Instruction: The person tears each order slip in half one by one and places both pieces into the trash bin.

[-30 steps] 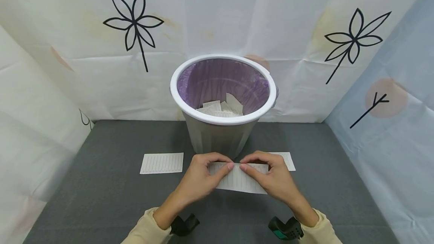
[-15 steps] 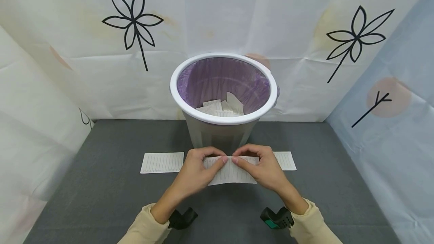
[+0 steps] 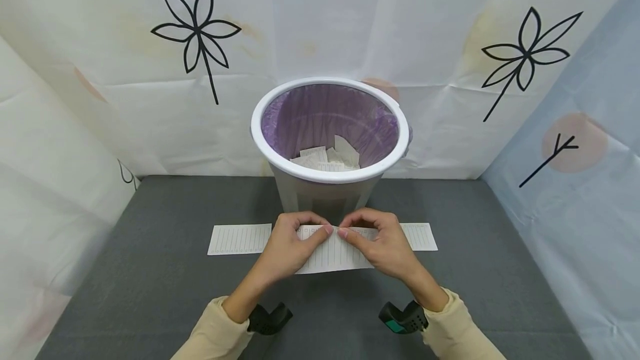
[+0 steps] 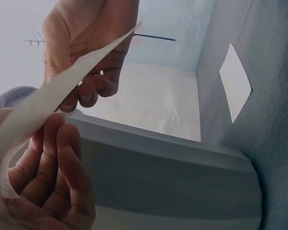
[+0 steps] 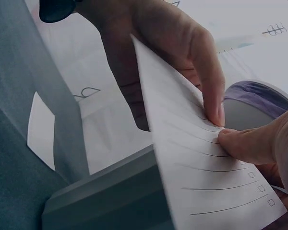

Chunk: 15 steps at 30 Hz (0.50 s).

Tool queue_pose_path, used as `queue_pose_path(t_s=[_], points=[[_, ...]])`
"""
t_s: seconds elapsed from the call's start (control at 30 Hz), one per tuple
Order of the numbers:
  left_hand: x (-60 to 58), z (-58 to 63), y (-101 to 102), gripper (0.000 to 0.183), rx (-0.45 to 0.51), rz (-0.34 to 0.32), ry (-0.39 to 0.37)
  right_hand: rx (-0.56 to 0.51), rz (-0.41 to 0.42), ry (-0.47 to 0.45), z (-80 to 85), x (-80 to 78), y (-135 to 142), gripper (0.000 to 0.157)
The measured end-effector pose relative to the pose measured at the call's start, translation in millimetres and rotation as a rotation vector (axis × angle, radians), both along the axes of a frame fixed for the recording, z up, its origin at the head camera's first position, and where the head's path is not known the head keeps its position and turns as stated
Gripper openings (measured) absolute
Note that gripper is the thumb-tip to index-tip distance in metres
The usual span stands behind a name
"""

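A white lined paper slip (image 3: 334, 251) is held up in front of the bin, pinched at its top edge by both hands. My left hand (image 3: 292, 246) pinches it with thumb and forefinger left of centre; my right hand (image 3: 380, 246) pinches it just right of centre, thumbs nearly touching. In the left wrist view the slip (image 4: 48, 100) shows edge-on between the fingers. In the right wrist view the slip's (image 5: 201, 177) ruled lines and checkboxes show. The white bin (image 3: 327, 201) with a purple liner (image 3: 320, 118) stands just behind, several paper pieces (image 3: 325, 159) inside.
Two more lined slips lie flat on the grey tabletop (image 3: 150, 282): one to the left (image 3: 239, 239), one to the right (image 3: 422, 236). White and pale blue cloth walls with flower drawings close in the back and sides.
Both hands have carried the slip slightly up and towards the bin, and drawn closer together at its top edge.
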<state>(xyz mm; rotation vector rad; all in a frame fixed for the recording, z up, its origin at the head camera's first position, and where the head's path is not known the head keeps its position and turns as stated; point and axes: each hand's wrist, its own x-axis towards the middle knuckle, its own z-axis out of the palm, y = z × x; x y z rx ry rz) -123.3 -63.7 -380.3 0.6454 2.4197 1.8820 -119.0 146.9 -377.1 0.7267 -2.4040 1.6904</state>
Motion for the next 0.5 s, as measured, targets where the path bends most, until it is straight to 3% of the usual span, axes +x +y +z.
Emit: queue_pose_path(t_s=[0.5], points=[[-2.5, 2.1, -0.9, 0.013, 0.032, 0.016, -0.053, -0.011, -0.071, 0.046, -2.0, 0.1, -4.6, 0.008]])
